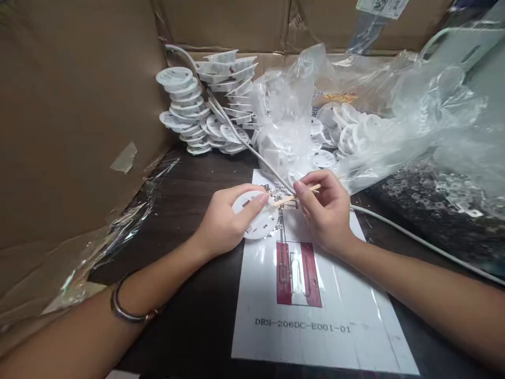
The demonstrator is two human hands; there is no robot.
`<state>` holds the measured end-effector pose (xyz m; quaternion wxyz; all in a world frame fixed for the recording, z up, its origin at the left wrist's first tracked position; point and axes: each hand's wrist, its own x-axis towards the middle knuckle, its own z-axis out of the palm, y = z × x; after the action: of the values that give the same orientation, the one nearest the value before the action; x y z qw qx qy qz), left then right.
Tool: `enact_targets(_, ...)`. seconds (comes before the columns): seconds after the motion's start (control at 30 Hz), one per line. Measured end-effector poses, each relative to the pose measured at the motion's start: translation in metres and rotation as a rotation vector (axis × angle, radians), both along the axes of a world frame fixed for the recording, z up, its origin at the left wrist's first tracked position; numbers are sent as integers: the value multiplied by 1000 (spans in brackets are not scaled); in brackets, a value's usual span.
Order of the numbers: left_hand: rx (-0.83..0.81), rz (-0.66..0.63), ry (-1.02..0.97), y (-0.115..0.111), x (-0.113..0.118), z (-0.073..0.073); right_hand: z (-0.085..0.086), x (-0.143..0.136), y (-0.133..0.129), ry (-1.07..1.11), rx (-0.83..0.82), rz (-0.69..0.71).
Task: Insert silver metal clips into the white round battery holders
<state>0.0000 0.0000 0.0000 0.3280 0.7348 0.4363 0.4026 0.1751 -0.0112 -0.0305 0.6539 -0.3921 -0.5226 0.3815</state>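
Observation:
My left hand (231, 216) grips a round white plastic disc (262, 223) with small slots, its thumb lying across the top face. In my right hand (325, 210) is a thin wooden stick (286, 200), pinched between thumb and fingers. The stick's tip meets the disc's right edge, near my left thumb; whether it touches the disc I cannot tell. Around and behind the disc lie several small metal clips (278, 223), partly hidden by it. Under both hands is a printed white sheet (292, 345) marked DRS-206DC-E001-01, with a red and white picture.
Stacked white discs (187, 105) stand at the back left. Clear plastic bags (292, 110) and more loose discs (351, 129) fill the back right. A pile of metal pieces (442, 192) lies at right. A white cable (244, 139) crosses the dark table (185, 184). Cardboard walls (71, 105) enclose left and back.

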Motion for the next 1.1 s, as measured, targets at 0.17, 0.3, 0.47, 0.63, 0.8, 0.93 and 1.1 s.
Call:
enact_targets(0.17, -14, -77, 12, -5, -4, 1, 2, -1, -2, -5, -20, -5)
enact_targets(0.3, -10, -120, 23, -6, -3, 2, 4, -2, -2, -53, 3, -33)
enact_targets(0.47, -19, -134, 18, -5, -2, 2, 2, -3, -3, -71, 2, -14)
enact_targets(0.63, -3, -136, -2, -6, -2, 1, 2, -3, -4, -85, -3, -22)
enact_targets(0.8, -13, -144, -19, -4, -3, 0, 3, -4, -4, -95, 16, -29)
enact_targets(0.93, -39, -129, -16, -5, -3, 0, 4, -4, -5, -99, 11, -23)
enact_targets(1.1, -59, -87, -29, -6, 0, 3, 3, 1, -2, -16, 20, 8)
